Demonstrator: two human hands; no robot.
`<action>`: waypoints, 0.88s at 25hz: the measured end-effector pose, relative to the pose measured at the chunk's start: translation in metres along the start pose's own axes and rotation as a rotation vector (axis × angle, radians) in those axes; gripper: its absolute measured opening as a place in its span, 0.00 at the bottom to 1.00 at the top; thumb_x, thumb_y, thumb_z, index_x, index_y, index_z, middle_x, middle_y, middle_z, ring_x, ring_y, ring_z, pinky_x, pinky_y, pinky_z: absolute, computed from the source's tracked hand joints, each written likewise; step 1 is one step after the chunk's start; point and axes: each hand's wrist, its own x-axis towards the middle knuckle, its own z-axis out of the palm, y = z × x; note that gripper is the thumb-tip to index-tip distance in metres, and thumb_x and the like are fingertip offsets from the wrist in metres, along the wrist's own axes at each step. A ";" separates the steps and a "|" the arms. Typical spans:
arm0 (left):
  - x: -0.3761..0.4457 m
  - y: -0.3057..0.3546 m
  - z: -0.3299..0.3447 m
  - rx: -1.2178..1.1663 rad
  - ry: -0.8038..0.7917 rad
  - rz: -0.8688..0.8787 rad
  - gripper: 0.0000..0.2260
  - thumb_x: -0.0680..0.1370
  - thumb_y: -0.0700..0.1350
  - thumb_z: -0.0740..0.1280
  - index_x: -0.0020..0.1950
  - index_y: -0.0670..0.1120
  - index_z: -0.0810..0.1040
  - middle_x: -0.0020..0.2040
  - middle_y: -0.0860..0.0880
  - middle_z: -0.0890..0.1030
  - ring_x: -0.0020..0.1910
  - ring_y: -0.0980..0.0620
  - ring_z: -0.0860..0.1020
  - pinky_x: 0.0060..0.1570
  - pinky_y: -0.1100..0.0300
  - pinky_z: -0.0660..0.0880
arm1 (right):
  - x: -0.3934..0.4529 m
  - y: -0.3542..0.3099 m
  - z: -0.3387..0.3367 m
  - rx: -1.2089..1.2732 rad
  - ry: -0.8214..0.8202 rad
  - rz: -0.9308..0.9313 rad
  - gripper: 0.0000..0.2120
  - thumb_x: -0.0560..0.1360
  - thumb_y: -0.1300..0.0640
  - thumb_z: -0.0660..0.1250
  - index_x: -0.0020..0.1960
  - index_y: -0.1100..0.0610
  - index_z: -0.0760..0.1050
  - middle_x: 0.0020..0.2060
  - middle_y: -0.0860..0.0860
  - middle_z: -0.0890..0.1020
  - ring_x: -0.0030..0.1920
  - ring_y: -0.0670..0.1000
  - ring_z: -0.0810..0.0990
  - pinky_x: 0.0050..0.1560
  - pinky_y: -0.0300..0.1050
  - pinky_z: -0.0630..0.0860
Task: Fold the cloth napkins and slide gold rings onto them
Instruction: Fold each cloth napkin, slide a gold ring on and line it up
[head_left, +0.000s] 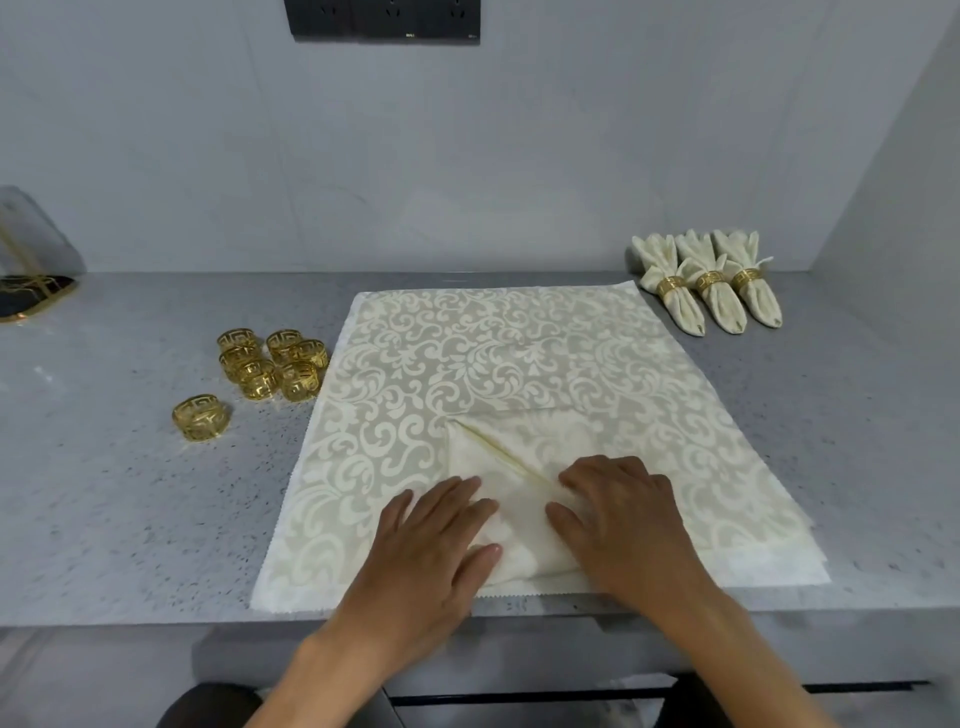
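Head view: a folded napkin (511, 483) lies on the spread cloth stack (498, 364) at 6 o'clock, its crease running from 11 to 5. Left hand (431, 540) and right hand (623, 525) press it flat, each grip released. Bare worktop (130, 493) at 9 holds gold rings (270, 364).

A black socket strip (382, 20) sat high on the wall (467, 156). A dark, gold-lined object (31, 299) lay at the worktop's (104, 493) far left edge.
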 end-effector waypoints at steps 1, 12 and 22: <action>-0.001 0.000 0.000 0.015 -0.012 -0.001 0.29 0.79 0.64 0.40 0.76 0.58 0.61 0.78 0.62 0.52 0.76 0.63 0.46 0.74 0.60 0.40 | -0.004 -0.002 0.006 -0.003 0.042 0.003 0.19 0.75 0.40 0.55 0.54 0.48 0.77 0.52 0.41 0.77 0.53 0.50 0.74 0.50 0.47 0.65; 0.081 -0.011 -0.004 0.145 -0.219 -0.017 0.27 0.82 0.62 0.42 0.80 0.56 0.42 0.80 0.56 0.39 0.78 0.55 0.36 0.76 0.44 0.38 | 0.015 -0.022 -0.009 -0.105 0.235 -0.045 0.20 0.79 0.45 0.55 0.61 0.55 0.78 0.62 0.52 0.78 0.62 0.58 0.77 0.57 0.56 0.74; 0.080 -0.015 0.005 0.075 -0.215 -0.016 0.26 0.82 0.62 0.42 0.80 0.58 0.43 0.80 0.58 0.40 0.78 0.58 0.36 0.76 0.47 0.36 | -0.008 -0.008 0.014 -0.051 -0.049 -0.150 0.30 0.82 0.42 0.42 0.79 0.56 0.54 0.79 0.52 0.55 0.79 0.50 0.53 0.77 0.43 0.46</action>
